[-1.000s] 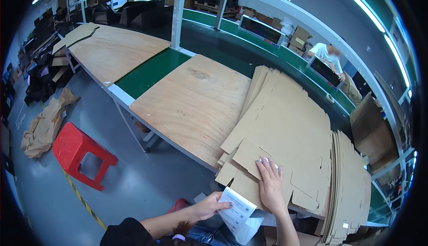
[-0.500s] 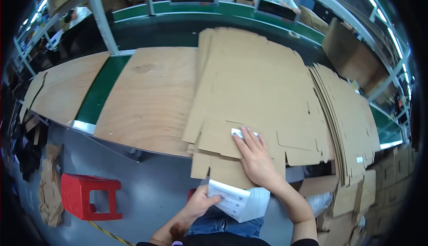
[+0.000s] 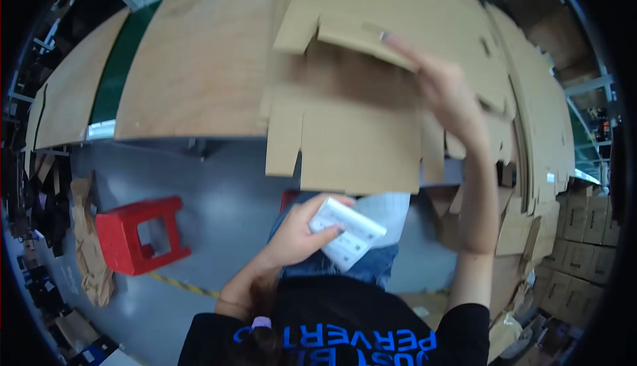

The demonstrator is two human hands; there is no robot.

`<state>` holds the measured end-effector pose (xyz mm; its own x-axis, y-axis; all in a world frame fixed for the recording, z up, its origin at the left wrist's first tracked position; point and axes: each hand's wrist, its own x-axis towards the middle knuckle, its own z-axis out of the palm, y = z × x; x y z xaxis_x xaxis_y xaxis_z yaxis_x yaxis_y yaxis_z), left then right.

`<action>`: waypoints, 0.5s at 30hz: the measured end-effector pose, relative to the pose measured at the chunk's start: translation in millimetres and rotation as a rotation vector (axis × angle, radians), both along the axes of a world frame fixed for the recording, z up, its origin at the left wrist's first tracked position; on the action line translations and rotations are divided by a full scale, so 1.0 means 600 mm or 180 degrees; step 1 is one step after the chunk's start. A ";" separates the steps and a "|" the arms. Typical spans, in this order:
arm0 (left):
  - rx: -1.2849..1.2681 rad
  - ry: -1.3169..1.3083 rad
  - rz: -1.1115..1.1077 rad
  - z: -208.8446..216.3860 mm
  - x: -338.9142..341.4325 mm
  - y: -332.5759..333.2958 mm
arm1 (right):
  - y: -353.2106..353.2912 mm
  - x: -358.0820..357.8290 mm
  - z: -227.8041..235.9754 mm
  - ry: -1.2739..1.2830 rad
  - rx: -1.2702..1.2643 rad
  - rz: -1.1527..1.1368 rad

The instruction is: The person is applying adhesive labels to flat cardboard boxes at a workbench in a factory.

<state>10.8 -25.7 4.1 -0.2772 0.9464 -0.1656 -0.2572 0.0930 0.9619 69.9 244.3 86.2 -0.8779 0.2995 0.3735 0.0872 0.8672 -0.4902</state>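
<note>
My left hand [image 3: 295, 234] is closed on a folded strip of white printed labels [image 3: 350, 238], its thumb lying across the front. A paler part of the strip [image 3: 393, 215] hangs behind, over my jeans. Smeared by motion, my right hand [image 3: 448, 90] is at the near edge of the top flattened cardboard box [image 3: 398, 7], gripping it with the fingers over its upper face. That edge is raised, with a dark gap below it. Underneath lies another flattened box [image 3: 361, 150], whose flaps jut past the table's front edge.
Bare plywood boards [image 3: 199, 67] form the tabletop to the left. More flattened boxes [image 3: 531, 87] are stacked at the right. A red plastic stool [image 3: 123, 236] and crumpled brown paper [image 3: 89, 246] are on the floor at left; closed cartons [image 3: 577, 253] stand at lower right.
My right hand has gone from pressing a white label on the top box to raising that box's near edge. The label strip stays in my left hand. The view has tilted downward.
</note>
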 end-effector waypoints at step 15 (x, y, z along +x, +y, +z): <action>0.0425 0.0278 0.0474 -0.009 0.012 0.003 | -0.144 0.097 -0.020 -0.0716 -0.0472 0.0861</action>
